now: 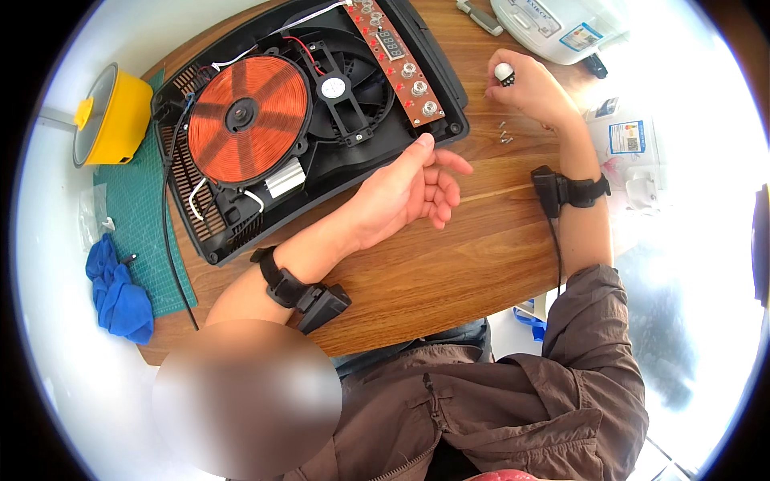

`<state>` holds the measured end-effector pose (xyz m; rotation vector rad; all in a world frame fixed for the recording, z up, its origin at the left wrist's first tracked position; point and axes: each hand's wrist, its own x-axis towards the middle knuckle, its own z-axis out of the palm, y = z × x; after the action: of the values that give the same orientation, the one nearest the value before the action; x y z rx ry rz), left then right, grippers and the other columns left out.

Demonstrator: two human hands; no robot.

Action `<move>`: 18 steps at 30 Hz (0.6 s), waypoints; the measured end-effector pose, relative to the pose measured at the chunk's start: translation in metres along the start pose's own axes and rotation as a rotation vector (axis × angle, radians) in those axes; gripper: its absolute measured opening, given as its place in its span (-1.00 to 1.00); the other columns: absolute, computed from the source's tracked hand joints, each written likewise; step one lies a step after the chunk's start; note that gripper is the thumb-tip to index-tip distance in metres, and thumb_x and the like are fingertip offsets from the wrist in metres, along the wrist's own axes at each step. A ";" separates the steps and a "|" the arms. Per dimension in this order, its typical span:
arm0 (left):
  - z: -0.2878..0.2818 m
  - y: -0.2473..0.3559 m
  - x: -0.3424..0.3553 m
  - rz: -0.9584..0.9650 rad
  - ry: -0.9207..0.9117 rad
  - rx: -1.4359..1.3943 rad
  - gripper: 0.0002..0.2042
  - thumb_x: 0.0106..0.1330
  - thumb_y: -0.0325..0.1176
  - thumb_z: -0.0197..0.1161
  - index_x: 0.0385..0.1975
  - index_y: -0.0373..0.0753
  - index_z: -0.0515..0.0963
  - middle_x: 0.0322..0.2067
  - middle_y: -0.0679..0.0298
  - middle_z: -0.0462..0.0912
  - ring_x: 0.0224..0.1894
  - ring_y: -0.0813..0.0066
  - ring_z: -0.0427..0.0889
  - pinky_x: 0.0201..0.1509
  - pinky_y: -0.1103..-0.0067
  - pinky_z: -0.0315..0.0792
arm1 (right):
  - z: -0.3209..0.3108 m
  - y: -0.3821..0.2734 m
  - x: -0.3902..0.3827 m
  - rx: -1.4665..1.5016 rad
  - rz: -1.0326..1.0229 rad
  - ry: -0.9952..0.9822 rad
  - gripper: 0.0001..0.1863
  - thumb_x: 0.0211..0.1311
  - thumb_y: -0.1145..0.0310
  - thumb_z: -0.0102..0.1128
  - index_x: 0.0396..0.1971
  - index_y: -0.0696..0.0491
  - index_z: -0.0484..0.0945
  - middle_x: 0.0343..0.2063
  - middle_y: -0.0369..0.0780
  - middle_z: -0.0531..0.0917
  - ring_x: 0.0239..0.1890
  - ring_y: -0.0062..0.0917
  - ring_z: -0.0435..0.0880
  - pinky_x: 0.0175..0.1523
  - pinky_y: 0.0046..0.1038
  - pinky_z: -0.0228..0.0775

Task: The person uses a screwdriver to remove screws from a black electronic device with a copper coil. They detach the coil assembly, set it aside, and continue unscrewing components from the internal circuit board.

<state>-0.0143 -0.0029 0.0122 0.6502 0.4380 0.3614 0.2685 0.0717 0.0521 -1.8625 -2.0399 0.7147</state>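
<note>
An opened induction cooker base point(325, 172) lies on the wooden table, with a round copper coil point(277, 100), a black fan point(377, 100) and a red-brown circuit board point(393, 52) inside it. At its near right edge is my left hand point(405, 188), palm turned up, fingers loosely curled and apart, holding nothing. Its thumb tip is by the lower end of the circuit board; contact is unclear. My right hand point(529, 86) is closed around a screwdriver-like tool with a white-and-black handle end point(504, 74). The tool's tip is hidden. Several small screws point(504, 136) lie just below that hand.
A yellow pot point(124, 116) and blue cloth point(120, 297) sit at the left by a green cutting mat point(164, 264). A black cable point(168, 216) crosses the mat. Transparent plastic containers point(545, 28) stand at the far right, beside a grey-handled object point(480, 16).
</note>
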 end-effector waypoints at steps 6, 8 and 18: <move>-0.001 -0.002 0.002 0.008 -0.015 -0.003 -0.32 0.64 0.22 -0.40 0.11 -0.31 0.47 -0.36 0.28 0.57 -0.36 0.49 0.55 -0.21 0.52 0.47 | -0.012 -0.004 -0.004 -0.011 0.012 0.113 -0.72 0.11 0.31 0.46 -0.28 0.08 0.56 -0.47 -0.20 0.65 -0.41 -0.42 0.57 -0.23 -0.34 0.45; 0.000 -0.002 0.004 0.012 -0.020 -0.002 -0.32 0.64 0.22 -0.40 0.10 -0.31 0.47 -0.35 0.28 0.57 -0.36 0.49 0.54 -0.20 0.52 0.47 | -0.021 -0.009 -0.005 -0.027 -0.032 0.191 -0.70 0.09 0.26 0.49 -0.30 0.07 0.57 -0.50 -0.22 0.63 -0.44 -0.47 0.54 -0.26 -0.37 0.43; -0.008 -0.001 0.000 -0.006 0.020 -0.012 -0.35 0.63 0.23 -0.32 -0.02 -0.27 0.54 -0.36 0.30 0.57 -0.36 0.46 0.55 -0.20 0.47 0.48 | -0.054 -0.186 -0.017 0.375 -0.594 0.532 -0.85 0.39 0.36 0.20 -0.35 0.10 0.49 -0.61 -0.29 0.62 -0.55 -0.67 0.61 -0.44 -0.64 0.42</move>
<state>-0.0182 0.0009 0.0058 0.6336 0.4565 0.3652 0.1423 0.0560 0.1985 -1.0125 -1.7986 0.3506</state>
